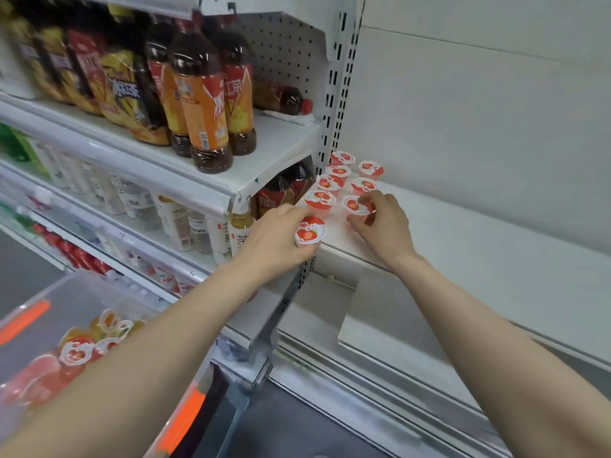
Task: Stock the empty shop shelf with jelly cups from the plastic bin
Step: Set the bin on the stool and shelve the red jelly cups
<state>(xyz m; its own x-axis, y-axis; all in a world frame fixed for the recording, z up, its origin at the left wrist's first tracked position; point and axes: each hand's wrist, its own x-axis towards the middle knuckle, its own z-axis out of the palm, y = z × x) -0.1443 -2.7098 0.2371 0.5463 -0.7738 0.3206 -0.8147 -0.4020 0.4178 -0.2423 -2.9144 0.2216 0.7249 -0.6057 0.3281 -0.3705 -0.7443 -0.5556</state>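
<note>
The left hand (277,238) grips a jelly cup (309,231), its fingers curled round the sides. The strawberry-printed lid faces up. The cup is at the hand's fingertip end, at the front left corner of the white shelf (479,246). Whether it rests on the shelf or is just above the edge cannot be told.

The right hand (385,223) reaches over the shelf from the front and holds a second cup (356,205). Its forefinger is bent across the lid and its thumb is on the near side. That cup stands upright on the shelf.

Straight beyond the right hand's fingertips, two cups (363,185) stand one behind the other, running toward the back wall. To the left of that hand, between the two hands and farther back, four cups (320,200) form a second line close beside the first. The nearest of them is just past the left hand's knuckles. All have the same red-and-white lids, facing up.

Below the left forearm, toward the person's left, is the clear bin (66,299) with orange latches. More cups (79,352) lie loose in it, some red and some yellow.

Above the left hand, on the neighbouring rack, stand tea bottles (205,94) with orange labels. Paler bottles are on the level to the left of that hand.
</note>
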